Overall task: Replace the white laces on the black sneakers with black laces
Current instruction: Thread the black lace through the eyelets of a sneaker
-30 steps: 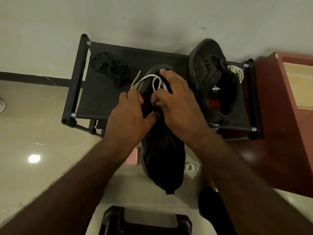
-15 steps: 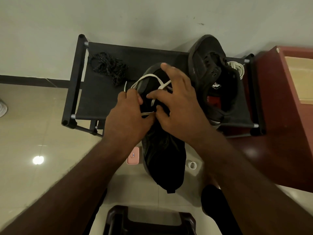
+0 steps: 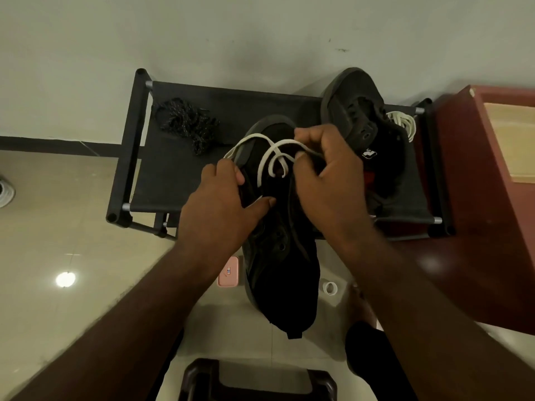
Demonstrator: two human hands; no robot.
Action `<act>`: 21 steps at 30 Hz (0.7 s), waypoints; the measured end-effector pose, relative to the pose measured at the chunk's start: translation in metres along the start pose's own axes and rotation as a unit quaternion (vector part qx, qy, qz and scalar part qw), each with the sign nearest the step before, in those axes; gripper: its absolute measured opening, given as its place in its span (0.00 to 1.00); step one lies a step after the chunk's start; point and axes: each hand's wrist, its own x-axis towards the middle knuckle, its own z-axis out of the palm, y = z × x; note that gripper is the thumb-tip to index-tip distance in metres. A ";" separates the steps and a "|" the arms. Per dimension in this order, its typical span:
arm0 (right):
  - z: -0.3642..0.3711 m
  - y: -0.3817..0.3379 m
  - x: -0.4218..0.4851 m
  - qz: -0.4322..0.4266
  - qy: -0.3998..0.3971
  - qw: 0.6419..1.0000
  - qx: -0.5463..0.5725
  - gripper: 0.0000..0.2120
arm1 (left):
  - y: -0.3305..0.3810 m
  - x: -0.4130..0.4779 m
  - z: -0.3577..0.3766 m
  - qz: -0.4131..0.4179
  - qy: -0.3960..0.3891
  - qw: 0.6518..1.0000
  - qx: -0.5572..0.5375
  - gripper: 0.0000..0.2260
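right hand (image 3: 327,180) pinches white lace (image 3: 267,157) (left hand (image 3: 220,209) grips sneaker (image 3: 286,270))

Light: dim, warm, from overhead; we note one lamp's glare on the glossy floor (image 3: 66,279). Shadows: soft, on the wall (image 3: 304,88) and under the rack (image 3: 179,175). Sneaker (image 3: 283,270): near black, detail lost. White lace (image 3: 252,136): brightest, unclipped. Edges: wide-angle bowing; lower corners slightly soft.

The near sneaker (image 3: 283,270), black, carried a loose white lace (image 3: 272,157) at its toe; far sneaker (image 3: 356,111) unlaced; black laces (image 3: 185,123) bundled apart.
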 end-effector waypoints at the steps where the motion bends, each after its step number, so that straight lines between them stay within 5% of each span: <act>1: 0.001 0.001 -0.003 -0.030 -0.027 0.998 -0.044 0.20 | 0.000 0.000 0.000 -0.002 -0.002 1.000 0.000 0.21; 4: 0.004 0.002 -0.006 -0.159 -0.105 0.966 -0.173 0.31 | 0.000 0.000 0.001 -0.007 -0.006 1.000 0.003 0.20; 8: 0.015 0.011 -0.007 -0.205 -0.139 0.940 -0.234 0.17 | 0.000 0.000 0.001 -0.006 -0.009 1.000 0.005 0.19; 14: 0.018 0.018 -0.005 -0.193 -0.095 0.947 -0.237 0.04 | -0.002 0.001 0.002 -0.004 -0.007 1.000 0.006 0.21; 18: 0.010 0.001 -0.002 -0.138 0.082 0.987 -0.001 0.03 | -0.002 0.001 0.001 0.000 0.001 1.000 0.000 0.21; 21: -0.001 -0.014 0.003 -0.010 0.174 0.968 0.182 0.04 | -0.003 0.001 0.001 0.000 0.002 1.000 -0.001 0.21</act>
